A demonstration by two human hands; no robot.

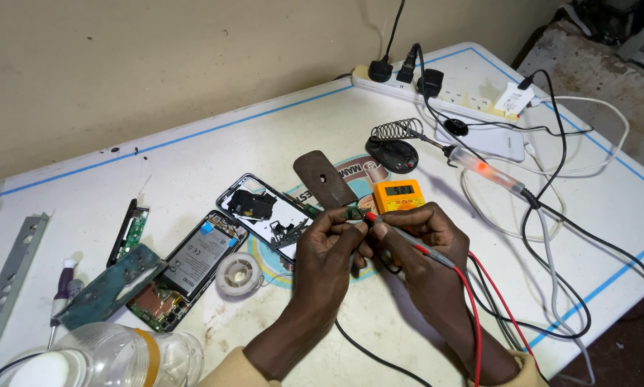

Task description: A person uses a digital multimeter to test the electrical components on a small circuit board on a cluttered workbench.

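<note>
Two hands were bunched together mid-table: your left hand (327, 240) pinched a small green circuit board (351, 213) at its fingertips, while your right hand (415, 233) gripped the red probe (406, 235) like a pen, tip on the board. You looked mid-measurement, with the orange multimeter (399, 196) just behind. Next you'd have needed a steady tip and a glance up at its display.

Solder spool (239, 273), soldering iron stand (392, 147), power strip (436, 92), plastic bottle (114, 355).

A phone repair workbench: opened phones (193, 269), soldering iron (479, 166), multimeter (399, 196).
</note>
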